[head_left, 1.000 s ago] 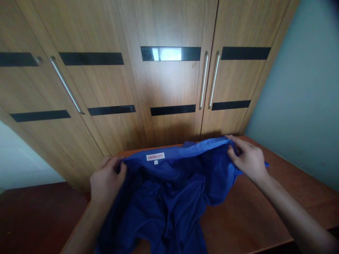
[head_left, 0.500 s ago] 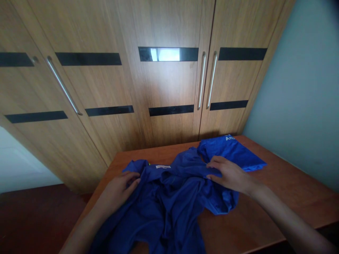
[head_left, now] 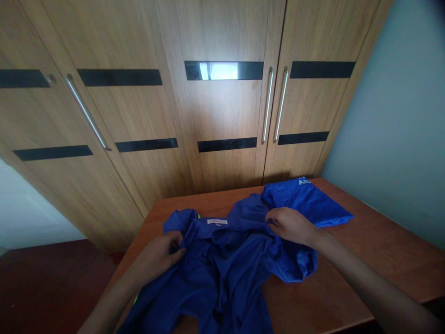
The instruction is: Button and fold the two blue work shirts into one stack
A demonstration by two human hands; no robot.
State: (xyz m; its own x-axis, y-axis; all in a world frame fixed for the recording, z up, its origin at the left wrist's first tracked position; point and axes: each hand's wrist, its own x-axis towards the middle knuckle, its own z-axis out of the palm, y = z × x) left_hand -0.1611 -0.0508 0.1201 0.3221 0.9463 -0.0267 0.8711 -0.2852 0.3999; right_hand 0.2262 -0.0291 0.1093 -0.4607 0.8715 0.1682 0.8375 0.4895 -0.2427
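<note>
A crumpled blue shirt with a small white neck label lies spread on a brown wooden table. My left hand pinches the fabric at the shirt's left shoulder, fingers closed on it. My right hand grips a bunch of the fabric at the right side, near the collar. Just beyond my right hand lies a folded blue garment with white lettering, flat on the table's far right.
A wooden wardrobe with long metal handles and black stripes stands right behind the table. A pale grey-blue wall runs along the right. Dark red floor shows at the lower left.
A second ago both hands held the shirt's top edge stretched up. They have since lowered it onto the table, moved closer together and closed on bunched fabric, which uncovered the folded garment behind.
</note>
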